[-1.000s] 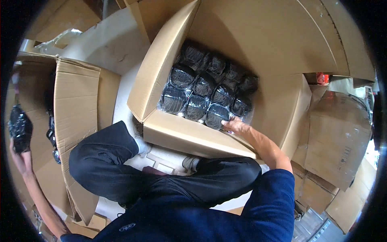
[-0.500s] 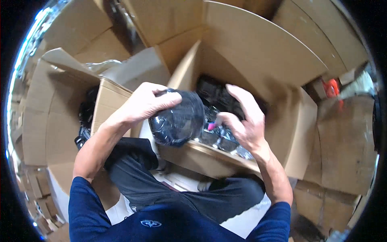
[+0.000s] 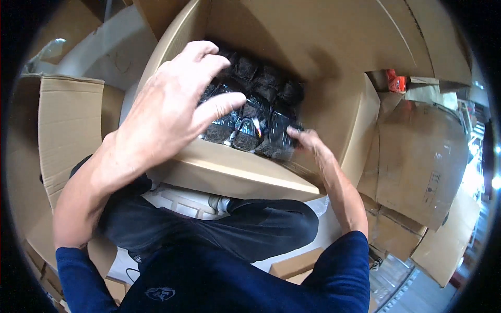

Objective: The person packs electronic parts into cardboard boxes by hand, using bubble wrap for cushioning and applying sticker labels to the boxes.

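A large cardboard box (image 3: 237,171) stands in front of me with several dark bundles (image 3: 250,107) in clear film packed in rows inside it. At the near right corner of these rows is a black film-wrapped bundle (image 3: 282,128), and what is inside the film I cannot make out. My right hand (image 3: 308,142) grips this bundle's right side, thumb on top, the other fingers mostly hidden beside it. Above the box's left part hovers my left hand (image 3: 180,94), open and holding nothing, fingers spread and curved, covering some of the bundles.
An open cardboard box (image 3: 70,130) is on the left. To the right of the large box lean flattened cartons (image 3: 417,156), with a red object (image 3: 395,82) behind its right wall. My crossed legs (image 3: 245,229) are close against the near wall.
The black wrapped bundle has gone from my left hand above the box's near edge down into the box, where my right hand now grips it. My left hand has let go, and the view has shifted.
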Demonstrator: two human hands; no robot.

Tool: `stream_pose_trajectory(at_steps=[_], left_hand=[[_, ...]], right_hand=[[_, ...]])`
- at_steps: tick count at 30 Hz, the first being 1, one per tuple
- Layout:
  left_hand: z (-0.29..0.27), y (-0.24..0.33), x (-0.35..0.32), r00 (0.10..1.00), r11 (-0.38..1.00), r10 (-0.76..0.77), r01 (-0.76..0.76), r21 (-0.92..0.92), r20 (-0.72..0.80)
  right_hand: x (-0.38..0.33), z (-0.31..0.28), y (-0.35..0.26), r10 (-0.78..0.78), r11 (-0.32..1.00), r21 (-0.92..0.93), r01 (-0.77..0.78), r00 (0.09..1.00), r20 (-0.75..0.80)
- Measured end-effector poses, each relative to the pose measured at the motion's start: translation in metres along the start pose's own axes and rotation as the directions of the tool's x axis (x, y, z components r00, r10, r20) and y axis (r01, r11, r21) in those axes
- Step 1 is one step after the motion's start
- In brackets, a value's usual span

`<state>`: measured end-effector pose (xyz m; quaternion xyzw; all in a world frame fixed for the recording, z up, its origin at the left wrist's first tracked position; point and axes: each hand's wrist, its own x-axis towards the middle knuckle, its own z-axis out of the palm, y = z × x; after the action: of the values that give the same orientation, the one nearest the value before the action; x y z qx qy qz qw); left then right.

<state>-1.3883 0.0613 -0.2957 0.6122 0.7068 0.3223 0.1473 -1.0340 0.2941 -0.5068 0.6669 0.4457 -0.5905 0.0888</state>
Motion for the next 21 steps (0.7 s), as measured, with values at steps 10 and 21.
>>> stream_pose_trajectory(at_steps=[10,21], left_hand=[[0.010,-0.008,-0.024,0.988,0.989,0.063,-0.081,0.123,0.142],[0.065,0.019,-0.025,0.742,0.966,0.204,-0.256,-0.012,0.639]], right_hand=[[0.042,0.068,0.043,-0.171,0.215,-0.974,-0.070,0.979,-0.108],[0.006,0.017,-0.007,-0.388,0.462,-0.800,0.382,0.899,0.204]])
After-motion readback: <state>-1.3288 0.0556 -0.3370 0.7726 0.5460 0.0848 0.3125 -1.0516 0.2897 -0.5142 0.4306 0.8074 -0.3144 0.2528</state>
